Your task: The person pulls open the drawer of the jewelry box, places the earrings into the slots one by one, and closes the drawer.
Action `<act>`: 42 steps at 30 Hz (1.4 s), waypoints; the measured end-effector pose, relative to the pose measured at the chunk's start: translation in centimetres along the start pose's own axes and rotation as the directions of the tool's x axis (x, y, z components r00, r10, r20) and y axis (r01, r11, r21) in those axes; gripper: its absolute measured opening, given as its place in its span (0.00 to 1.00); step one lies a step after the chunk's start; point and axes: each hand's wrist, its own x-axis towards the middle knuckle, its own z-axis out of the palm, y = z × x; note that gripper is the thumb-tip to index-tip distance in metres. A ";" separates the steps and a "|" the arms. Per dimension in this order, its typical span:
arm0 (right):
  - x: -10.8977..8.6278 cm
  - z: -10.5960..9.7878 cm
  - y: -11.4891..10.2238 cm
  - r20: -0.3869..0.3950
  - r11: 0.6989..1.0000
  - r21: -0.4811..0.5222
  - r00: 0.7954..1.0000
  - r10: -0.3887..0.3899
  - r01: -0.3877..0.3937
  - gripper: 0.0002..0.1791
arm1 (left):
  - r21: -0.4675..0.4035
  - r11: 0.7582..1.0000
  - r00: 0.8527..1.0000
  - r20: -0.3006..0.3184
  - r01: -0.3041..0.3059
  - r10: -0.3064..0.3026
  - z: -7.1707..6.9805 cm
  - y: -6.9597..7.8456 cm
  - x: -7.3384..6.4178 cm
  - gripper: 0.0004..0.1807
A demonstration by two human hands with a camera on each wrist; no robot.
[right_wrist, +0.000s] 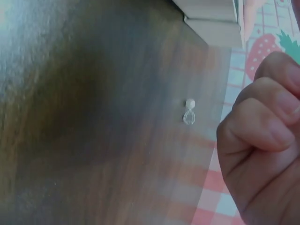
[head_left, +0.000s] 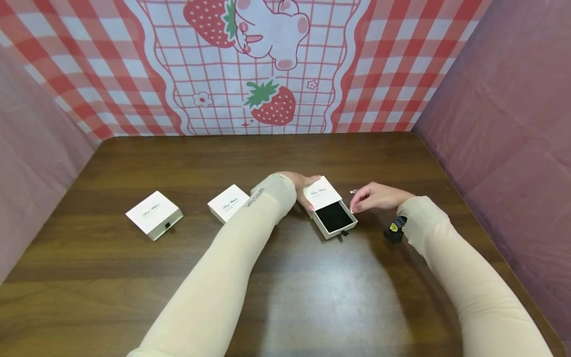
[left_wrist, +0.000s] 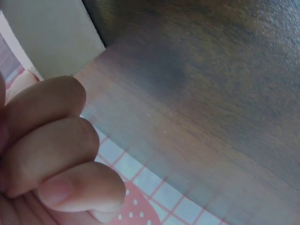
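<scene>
My left hand (head_left: 300, 187) grips the white sleeve of a small gift box (head_left: 323, 192) between thumb and fingers. Its drawer (head_left: 333, 218) is pulled out towards the front right, showing a black pad. Just right of the drawer's edge, my right hand (head_left: 378, 196) pinches a tiny pale piece (head_left: 352, 211), mostly hidden by the fingertips. Behind those fingertips an earring (head_left: 353, 191) lies on the table; the right wrist view shows its white bead and silvery loop (right_wrist: 189, 117). Curled fingers (left_wrist: 61, 136) appear beside the box wall (left_wrist: 51, 33) in the left wrist view.
Two closed white boxes stand to the left: one box (head_left: 227, 202) partly behind my left forearm, another box (head_left: 153, 214) farther out. A wooden table (head_left: 223, 158) carries everything. A strawberry-patterned cloth (head_left: 272, 106) rises at its back edge, with a plain pinkish cloth (head_left: 504, 124) on the right.
</scene>
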 end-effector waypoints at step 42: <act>2.6 2.4 0.1 0.052 0.996 -0.080 0.998 -0.046 0.050 0.06 | -0.051 0.998 0.999 -0.015 -0.036 0.035 -0.1 0.2 -0.9 0.55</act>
